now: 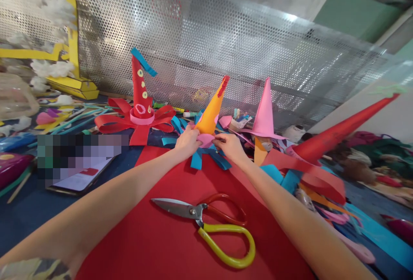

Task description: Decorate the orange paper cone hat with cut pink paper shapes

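Note:
An orange paper cone (209, 114) with a red tip and pink spots leans to the right above a ring of blue paper strips (196, 160). At the front of its base is a rounded pink paper piece (205, 140). My left hand (188, 141) has its fingers closed on the left side of this pink piece, against the cone's base. On the other side, my right hand (229, 144) pinches the pink piece's right edge. Scissors (195, 212) with one red and one yellow handle lie on red paper (174, 245), between my forearms.
A decorated red cone hat (139, 90) stands left, a pink cone hat (263, 114) right of my hands. A long red cone (342, 133) leans farther right. A phone (84, 172) lies at left, among craft scraps. Behind rises a perforated metal screen (193, 43).

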`<state>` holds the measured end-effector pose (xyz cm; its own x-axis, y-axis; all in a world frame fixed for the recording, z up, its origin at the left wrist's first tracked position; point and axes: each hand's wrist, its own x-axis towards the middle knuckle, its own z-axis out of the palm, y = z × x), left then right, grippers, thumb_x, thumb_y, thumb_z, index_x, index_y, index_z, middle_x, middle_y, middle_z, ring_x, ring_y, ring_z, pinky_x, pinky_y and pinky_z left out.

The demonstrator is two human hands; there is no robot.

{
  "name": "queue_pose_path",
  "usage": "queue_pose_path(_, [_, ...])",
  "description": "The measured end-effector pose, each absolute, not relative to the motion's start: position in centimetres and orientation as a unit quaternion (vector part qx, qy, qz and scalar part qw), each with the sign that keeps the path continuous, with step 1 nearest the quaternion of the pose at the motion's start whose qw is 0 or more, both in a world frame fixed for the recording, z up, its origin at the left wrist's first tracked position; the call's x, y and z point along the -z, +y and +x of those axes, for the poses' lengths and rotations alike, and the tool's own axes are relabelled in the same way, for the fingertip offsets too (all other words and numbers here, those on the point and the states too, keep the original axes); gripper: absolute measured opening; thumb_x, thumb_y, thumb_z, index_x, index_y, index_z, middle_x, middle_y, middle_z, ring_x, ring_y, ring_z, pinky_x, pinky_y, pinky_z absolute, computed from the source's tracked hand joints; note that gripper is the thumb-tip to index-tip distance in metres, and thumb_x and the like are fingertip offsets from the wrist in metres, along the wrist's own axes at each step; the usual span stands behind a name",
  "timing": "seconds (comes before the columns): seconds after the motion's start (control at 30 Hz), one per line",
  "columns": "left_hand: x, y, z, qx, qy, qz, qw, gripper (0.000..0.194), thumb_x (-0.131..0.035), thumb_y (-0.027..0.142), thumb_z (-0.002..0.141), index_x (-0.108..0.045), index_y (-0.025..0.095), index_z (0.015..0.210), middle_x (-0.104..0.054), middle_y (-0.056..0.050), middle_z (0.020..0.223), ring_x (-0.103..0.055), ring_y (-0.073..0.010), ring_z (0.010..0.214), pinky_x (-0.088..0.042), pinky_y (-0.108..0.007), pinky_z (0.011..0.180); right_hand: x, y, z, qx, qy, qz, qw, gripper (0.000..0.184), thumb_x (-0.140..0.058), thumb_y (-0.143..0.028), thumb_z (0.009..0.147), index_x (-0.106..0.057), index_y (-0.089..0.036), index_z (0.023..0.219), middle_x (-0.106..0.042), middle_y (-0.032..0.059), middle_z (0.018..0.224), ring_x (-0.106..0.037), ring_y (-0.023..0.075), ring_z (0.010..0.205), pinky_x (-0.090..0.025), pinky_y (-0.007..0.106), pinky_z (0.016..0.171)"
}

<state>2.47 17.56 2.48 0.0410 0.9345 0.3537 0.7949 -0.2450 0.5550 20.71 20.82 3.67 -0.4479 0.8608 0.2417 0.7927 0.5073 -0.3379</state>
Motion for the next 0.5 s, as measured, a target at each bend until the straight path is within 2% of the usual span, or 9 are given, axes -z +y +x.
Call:
queue_pose_path(0.1, [-2.31,17.84,2.24,-0.332,0.597,0.724,0.100,0.005,-0.059,0.022,0.072,-0.061,0.017,0.073,-0.057,-0.008,0.084,-0.053,-0.0262,0.100,-0.046,-0.033,0.082,-3.88,20.77,20.53,-0.065,-0.855,-0.477,0.190,0.021,-0.054,-0.031,0.091,-0.060,-0.015,0.104,-0.063,0.0050,0.102,-0.062,0.0170,0.085,-0.053,0.036,0.074])
queue_pose_path(0.23, [-2.21,18.21,2.04,-0.336,0.588,0.729,0.099,0.009,-0.060,0.022,0.071,-0.059,0.018,0.064,-0.057,-0.007,0.074,-0.053,-0.0258,0.096,-0.045,-0.032,0.079,-3.89,20.85,20.33,-0.040,-0.865,-0.466,0.182,0.022,-0.055,-0.031,0.091,-0.060,-0.014,0.104,-0.063,0.0049,0.102,-0.062,0.0169,0.084,-0.053,0.036,0.074])
queue_pose_path(0.5, [-2.57,17.77,2.25,-0.353,0.602,0.706,0.123,0.009,-0.063,0.025,0.067,-0.062,0.017,0.063,-0.057,-0.005,0.069,-0.054,-0.0242,0.087,-0.045,-0.030,0.075,-3.27,21.01,19.96,-0.009,-0.857,-0.479,0.189,0.023,-0.055,-0.031,0.091,-0.059,-0.015,0.106,-0.062,0.0058,0.104,-0.062,0.0175,0.087,-0.052,0.037,0.076])
